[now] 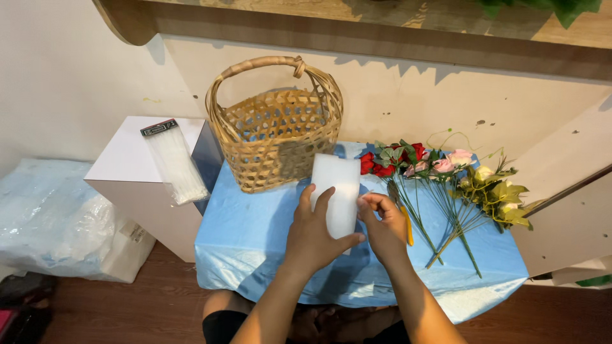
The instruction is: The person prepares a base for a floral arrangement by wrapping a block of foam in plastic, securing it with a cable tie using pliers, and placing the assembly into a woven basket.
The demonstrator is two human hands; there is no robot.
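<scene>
Both hands on a white foam block [336, 194], held upright over the middle of the blue-covered table [255, 236]. Left hand [312, 237] is behind and under it, fingers spread up its left edge, thumb wrapped across the lower front. Right hand [384, 223] pinches the block's right edge with curled fingers (thumb position hard to make out). Block's top end sits just in front of the woven basket [275, 134], which stands upright at the far side of the table, handle up; can't tell whether block and basket touch. Right of the hands: a bunch of artificial flowers [446, 185] lying flat on the cloth, red and pink heads toward the far side, yellow-green ones further right, stems fanning toward the near edge. A yellow-handled tool [408, 234] lies just beside the right hand, mostly hidden by it. Left of the table: a white box [127, 159] with a clear pack of white cable ties [173, 162] on top. Further left, on the floor, a bundle of plastic wrap [51, 216].
</scene>
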